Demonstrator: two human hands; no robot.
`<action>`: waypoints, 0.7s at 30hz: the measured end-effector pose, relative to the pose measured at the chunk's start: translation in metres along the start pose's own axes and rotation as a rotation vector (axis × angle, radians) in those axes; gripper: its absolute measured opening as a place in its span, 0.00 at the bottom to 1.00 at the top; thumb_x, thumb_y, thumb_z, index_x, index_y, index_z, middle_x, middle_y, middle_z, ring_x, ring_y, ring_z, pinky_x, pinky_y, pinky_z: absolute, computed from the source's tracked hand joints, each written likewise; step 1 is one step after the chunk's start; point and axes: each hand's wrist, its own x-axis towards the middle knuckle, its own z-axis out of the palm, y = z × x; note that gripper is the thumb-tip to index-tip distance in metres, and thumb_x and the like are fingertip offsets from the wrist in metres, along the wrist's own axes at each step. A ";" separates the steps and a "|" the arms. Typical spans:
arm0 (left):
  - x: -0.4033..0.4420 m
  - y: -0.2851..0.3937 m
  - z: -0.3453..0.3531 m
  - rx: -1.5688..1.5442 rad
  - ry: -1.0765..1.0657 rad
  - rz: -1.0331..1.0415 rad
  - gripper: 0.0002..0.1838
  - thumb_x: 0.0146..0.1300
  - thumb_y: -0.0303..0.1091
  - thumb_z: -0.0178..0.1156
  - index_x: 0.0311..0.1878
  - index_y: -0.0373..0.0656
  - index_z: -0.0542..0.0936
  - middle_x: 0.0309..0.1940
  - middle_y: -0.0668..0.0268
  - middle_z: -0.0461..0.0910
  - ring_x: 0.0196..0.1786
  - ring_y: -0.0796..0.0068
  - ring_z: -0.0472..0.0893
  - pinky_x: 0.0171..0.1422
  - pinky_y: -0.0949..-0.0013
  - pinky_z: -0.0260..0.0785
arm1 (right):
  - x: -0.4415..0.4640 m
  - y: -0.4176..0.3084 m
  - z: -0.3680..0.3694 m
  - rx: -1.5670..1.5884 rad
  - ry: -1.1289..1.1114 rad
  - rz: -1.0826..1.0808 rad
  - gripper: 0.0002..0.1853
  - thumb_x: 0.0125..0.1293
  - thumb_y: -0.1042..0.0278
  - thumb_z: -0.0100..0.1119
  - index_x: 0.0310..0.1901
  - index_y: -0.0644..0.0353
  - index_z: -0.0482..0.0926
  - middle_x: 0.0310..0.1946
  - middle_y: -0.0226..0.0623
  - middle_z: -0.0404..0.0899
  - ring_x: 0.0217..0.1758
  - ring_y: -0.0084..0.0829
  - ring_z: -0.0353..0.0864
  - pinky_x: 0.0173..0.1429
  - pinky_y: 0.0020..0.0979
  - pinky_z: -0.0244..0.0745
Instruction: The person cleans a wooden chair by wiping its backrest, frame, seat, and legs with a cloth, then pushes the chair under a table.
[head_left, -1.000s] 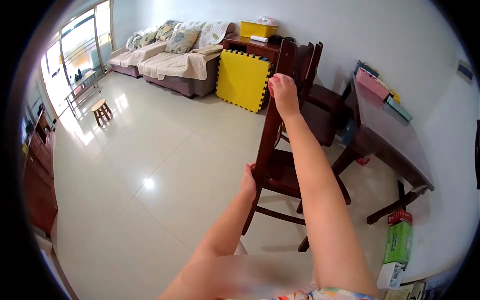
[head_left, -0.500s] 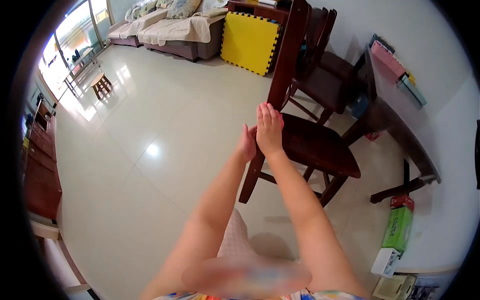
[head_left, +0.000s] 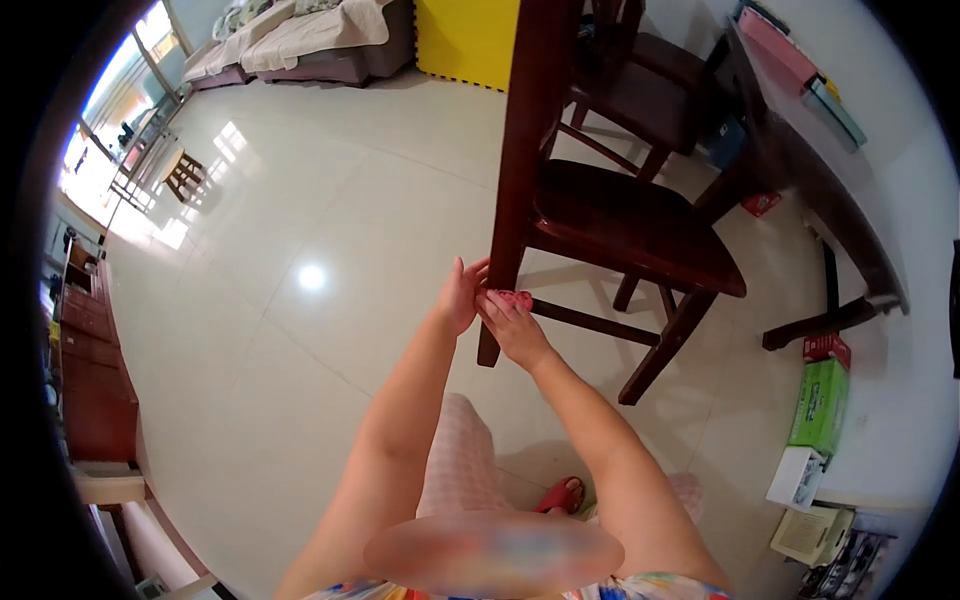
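A dark brown wooden chair [head_left: 625, 215] stands before me, side-on, its tall back post rising past the top of the view. Near the lower part of its rear leg, my left hand [head_left: 462, 298] lies with fingers stretched against the leg's left side and thumb pointing up. My right hand [head_left: 512, 325] presses at the same leg from the front, its fingers over a small red patterned cloth [head_left: 518, 298]. Most of that cloth is hidden under the hand. The two hands almost touch.
More chairs [head_left: 640, 95] and a dark table [head_left: 770, 100] stand to the right. Boxes, including a green one [head_left: 820, 405], line the wall. A yellow foam mat [head_left: 465, 40], sofa [head_left: 330, 45] and small stool [head_left: 182, 172] are farther back.
Both hands have slid down from seat height to the lower rear leg. The view has tipped down and closer to the chair, and a red sandal now shows below.
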 end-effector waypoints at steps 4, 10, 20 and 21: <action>-0.005 -0.010 0.017 0.192 0.137 0.120 0.35 0.74 0.61 0.34 0.68 0.41 0.66 0.65 0.61 0.70 0.67 0.66 0.67 0.73 0.59 0.55 | 0.013 0.017 -0.025 0.291 0.102 0.031 0.19 0.58 0.72 0.56 0.53 0.55 0.78 0.58 0.32 0.71 0.65 0.34 0.68 0.68 0.37 0.66; 0.000 -0.006 0.067 0.291 0.471 0.273 0.26 0.73 0.50 0.50 0.63 0.39 0.69 0.55 0.63 0.74 0.57 0.70 0.73 0.65 0.66 0.63 | 0.058 0.080 -0.082 0.073 0.333 -0.005 0.19 0.61 0.71 0.54 0.55 0.59 0.75 0.58 0.32 0.72 0.64 0.32 0.69 0.68 0.36 0.67; 0.009 -0.017 0.074 0.341 0.587 0.316 0.30 0.66 0.55 0.60 0.57 0.38 0.69 0.51 0.61 0.74 0.54 0.70 0.71 0.62 0.66 0.62 | -0.026 0.130 -0.106 -0.114 0.184 0.089 0.26 0.61 0.72 0.54 0.63 0.48 0.73 0.59 0.22 0.70 0.61 0.26 0.72 0.63 0.31 0.71; 0.012 -0.021 0.070 0.314 0.573 0.316 0.30 0.67 0.56 0.59 0.58 0.39 0.69 0.52 0.62 0.74 0.55 0.71 0.70 0.63 0.66 0.61 | -0.041 0.137 -0.113 -0.120 0.169 0.131 0.27 0.60 0.74 0.56 0.63 0.46 0.73 0.54 0.23 0.72 0.56 0.28 0.74 0.63 0.33 0.72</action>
